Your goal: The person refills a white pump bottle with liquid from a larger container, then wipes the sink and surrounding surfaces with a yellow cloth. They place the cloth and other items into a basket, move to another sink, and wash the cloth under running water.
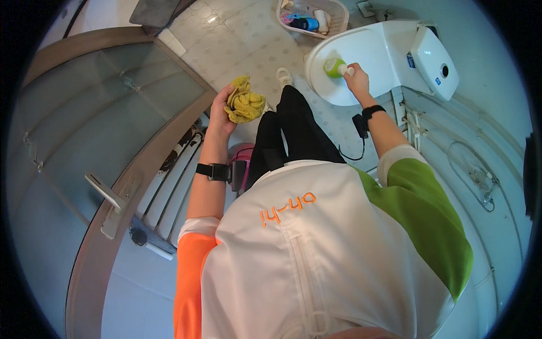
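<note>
My left hand grips a crumpled yellow terry cloth, held up in front of my left leg. Over to the right, my right hand has its fingers around the white top of a green bottle. Beneath the bottle is the closed lid of a white toilet. Whether the bottle's base touches the lid I cannot tell. The toilet's tank with a round flush button stands against the wall at right.
A plastic basket with bottles and small items sits on the tiled floor beyond the toilet. At left stands a frosted-glass door with a lever handle. A white slatted radiator and a pink object are near my left arm.
</note>
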Motion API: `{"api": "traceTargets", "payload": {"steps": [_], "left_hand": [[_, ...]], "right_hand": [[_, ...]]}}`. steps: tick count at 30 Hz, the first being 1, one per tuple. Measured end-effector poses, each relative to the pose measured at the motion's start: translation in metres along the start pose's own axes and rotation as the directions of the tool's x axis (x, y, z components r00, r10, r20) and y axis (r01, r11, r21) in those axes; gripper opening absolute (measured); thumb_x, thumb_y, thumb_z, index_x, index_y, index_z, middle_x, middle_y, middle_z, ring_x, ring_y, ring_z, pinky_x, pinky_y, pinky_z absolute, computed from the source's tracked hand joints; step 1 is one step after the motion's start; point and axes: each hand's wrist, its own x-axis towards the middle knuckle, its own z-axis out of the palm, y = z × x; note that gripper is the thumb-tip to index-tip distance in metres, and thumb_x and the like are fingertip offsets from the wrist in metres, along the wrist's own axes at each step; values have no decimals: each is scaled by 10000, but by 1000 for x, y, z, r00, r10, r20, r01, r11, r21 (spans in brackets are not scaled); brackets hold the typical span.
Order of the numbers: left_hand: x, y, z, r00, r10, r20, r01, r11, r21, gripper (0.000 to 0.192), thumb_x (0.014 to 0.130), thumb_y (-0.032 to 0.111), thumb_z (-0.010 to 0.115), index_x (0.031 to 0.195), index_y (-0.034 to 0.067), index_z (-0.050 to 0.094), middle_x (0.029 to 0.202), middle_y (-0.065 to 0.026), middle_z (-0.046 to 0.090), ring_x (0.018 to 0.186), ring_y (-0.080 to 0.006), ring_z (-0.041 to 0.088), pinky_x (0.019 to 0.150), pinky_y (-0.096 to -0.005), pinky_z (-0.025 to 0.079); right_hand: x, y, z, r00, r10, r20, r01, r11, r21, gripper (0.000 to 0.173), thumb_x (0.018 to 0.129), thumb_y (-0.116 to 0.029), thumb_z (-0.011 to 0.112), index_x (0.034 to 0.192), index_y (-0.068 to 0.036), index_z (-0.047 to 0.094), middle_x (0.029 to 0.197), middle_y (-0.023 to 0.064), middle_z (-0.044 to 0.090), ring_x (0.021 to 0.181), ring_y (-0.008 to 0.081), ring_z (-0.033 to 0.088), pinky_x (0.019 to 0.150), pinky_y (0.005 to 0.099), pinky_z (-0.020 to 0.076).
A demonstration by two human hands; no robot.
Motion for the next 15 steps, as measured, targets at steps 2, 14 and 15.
{"api": "traceTargets", "payload": {"steps": [2,14,15], "left_hand": [[12,2,11,998,-3,56,3,1000,0,356,913,169,524,1220,-9,547,1143,-126,639,1008,-242,640,905,-372,523],[-7,52,159,914,107,391,-157,983,99,583,926,511,575,1296,62,542,1244,-120,617,1110,-244,616,940,-413,521],[-13,59,164,892,116,436,-163,984,71,588,932,527,550,1291,61,546,1231,-122,624,1100,-247,623,941,-415,520]], "right_hand": [[-3,-11,-31,999,-29,45,22,991,132,351,813,-195,694,1122,-58,603,900,135,686,808,256,680,706,361,547],[-63,-252,-265,689,-714,-126,680,577,452,323,824,-145,726,1132,-98,642,962,26,672,822,112,632,731,267,518],[-62,-266,-274,630,-758,-169,746,531,402,375,814,-139,737,1169,-99,622,990,23,675,856,121,634,764,276,518]]}}
